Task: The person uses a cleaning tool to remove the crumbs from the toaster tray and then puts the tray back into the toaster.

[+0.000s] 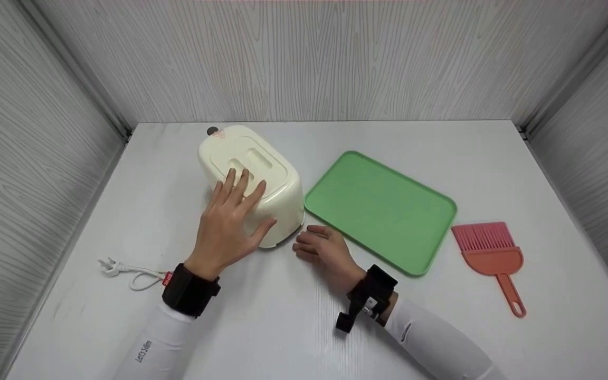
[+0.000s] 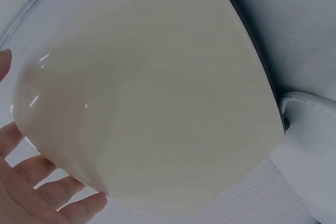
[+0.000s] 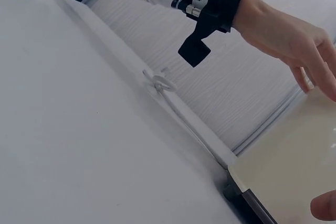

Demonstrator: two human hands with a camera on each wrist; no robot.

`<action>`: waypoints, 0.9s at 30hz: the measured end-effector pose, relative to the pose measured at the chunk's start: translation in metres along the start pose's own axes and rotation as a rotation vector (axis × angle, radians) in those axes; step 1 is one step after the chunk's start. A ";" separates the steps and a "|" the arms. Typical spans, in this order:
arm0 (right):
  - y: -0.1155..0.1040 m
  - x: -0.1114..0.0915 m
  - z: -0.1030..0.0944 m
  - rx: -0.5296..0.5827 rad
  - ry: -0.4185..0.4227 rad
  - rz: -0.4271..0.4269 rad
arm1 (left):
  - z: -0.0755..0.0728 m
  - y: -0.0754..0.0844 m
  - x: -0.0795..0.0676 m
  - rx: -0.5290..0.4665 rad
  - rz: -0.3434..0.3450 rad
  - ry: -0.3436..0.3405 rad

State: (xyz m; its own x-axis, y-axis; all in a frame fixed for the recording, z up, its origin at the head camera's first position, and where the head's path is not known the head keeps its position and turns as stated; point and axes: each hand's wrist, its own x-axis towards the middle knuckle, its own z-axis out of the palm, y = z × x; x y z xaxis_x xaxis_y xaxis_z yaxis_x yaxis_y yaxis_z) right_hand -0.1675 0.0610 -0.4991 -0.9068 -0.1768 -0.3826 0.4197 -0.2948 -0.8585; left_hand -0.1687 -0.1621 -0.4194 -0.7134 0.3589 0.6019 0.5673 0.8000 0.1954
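Observation:
A cream toaster with two slots in its top stands left of centre, set at an angle. My left hand lies over its top with fingers spread, the fingertips close by one slot. In the left wrist view the toaster's smooth side fills most of the picture, and the fingers show at its top edge. My right hand is beside the toaster's near right corner, fingers loosely bent and holding nothing. One right fingertip shows in front of the toaster wall in the right wrist view.
Right of the toaster lies a green tray, its left corner close to the toaster. Farther right is a red brush nested with a dustpan. A white cord with a plug rests at left. Pale panels enclose the table.

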 end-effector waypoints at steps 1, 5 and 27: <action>0.000 0.001 0.000 0.009 -0.001 0.002 | 0.000 0.000 0.000 0.000 0.000 0.005; 0.000 0.005 0.003 0.035 0.000 0.015 | 0.003 0.001 -0.001 -0.004 0.005 0.036; -0.004 0.030 0.005 0.041 -0.020 0.057 | 0.005 -0.002 -0.004 -0.045 0.004 0.049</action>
State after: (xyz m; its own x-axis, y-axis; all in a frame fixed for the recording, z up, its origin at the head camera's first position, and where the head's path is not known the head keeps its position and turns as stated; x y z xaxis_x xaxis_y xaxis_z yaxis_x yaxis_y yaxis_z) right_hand -0.1966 0.0525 -0.5056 -0.8804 -0.2133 -0.4236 0.4727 -0.3221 -0.8203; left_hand -0.1691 -0.1623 -0.4260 -0.6905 0.3373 0.6399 0.5891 0.7756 0.2269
